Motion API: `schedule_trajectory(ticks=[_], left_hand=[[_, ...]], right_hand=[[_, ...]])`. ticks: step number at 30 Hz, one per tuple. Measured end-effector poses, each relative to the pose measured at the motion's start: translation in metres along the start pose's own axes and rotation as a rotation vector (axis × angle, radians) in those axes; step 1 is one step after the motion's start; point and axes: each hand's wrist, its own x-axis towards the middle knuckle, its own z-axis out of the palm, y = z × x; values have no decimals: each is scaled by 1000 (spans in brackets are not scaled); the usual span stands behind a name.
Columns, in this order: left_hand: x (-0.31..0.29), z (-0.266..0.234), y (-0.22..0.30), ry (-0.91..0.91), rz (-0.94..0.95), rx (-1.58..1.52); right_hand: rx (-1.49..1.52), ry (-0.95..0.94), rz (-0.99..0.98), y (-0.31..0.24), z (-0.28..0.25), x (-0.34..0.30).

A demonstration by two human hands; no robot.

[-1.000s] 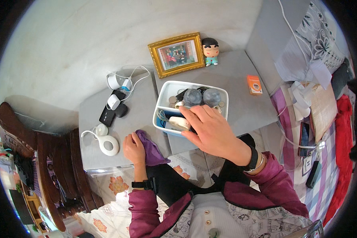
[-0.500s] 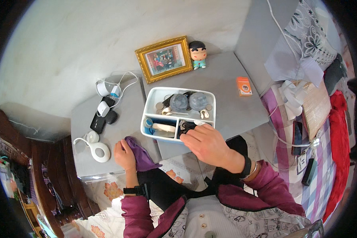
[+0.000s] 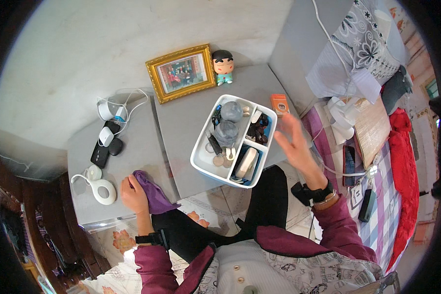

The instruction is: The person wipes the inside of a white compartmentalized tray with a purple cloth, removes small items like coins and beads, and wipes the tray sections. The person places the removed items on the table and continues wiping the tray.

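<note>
A white divided storage box (image 3: pixel 203 164) stands turned at an angle on the grey table. Its large compartment holds two grey round objects (image 3: pixel 227 133), coins and small odds and ends. In its two smaller compartments lie dark small items (image 3: pixel 257 132) and an off-white rounded object (image 3: pixel 246 162). My right hand (image 3: pixel 295 144) is just off the box's right side, fingers stretched and apart, holding nothing. At the table's near left edge, my left hand (image 3: pixel 134 194) is closed on a purple cloth (image 3: pixel 153 195), which hangs partly over the edge.
Behind the box stand a gold picture frame (image 3: pixel 151 73) and a cartoon figurine (image 3: pixel 223 67). An orange small carton (image 3: pixel 279 104) lies beyond my right hand. Left are a black phone (image 3: pixel 100 156), white chargers with cables, and a white ring-shaped device (image 3: pixel 103 192). A checked bed (image 3: pixel 377 196) is right.
The storage box has turned, its small compartments now facing right. My right hand has come off its near rim, moved right and spread. My left hand stays on the cloth; the view shifted slightly.
</note>
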Motion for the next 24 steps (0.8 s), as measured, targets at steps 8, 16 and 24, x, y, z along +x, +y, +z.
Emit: schedule_trajectory(ticks=[8, 16, 24], left_hand=[[0, -1, 2, -7, -27, 33], [-1, -2, 2, -12, -16, 37], [-1, -3, 7, 3, -28, 71]], right_hand=[[400, -428, 230, -27, 21, -38], [-493, -717, 90, -86, -25, 4], [-430, -627, -851, -82, 60, 78]])
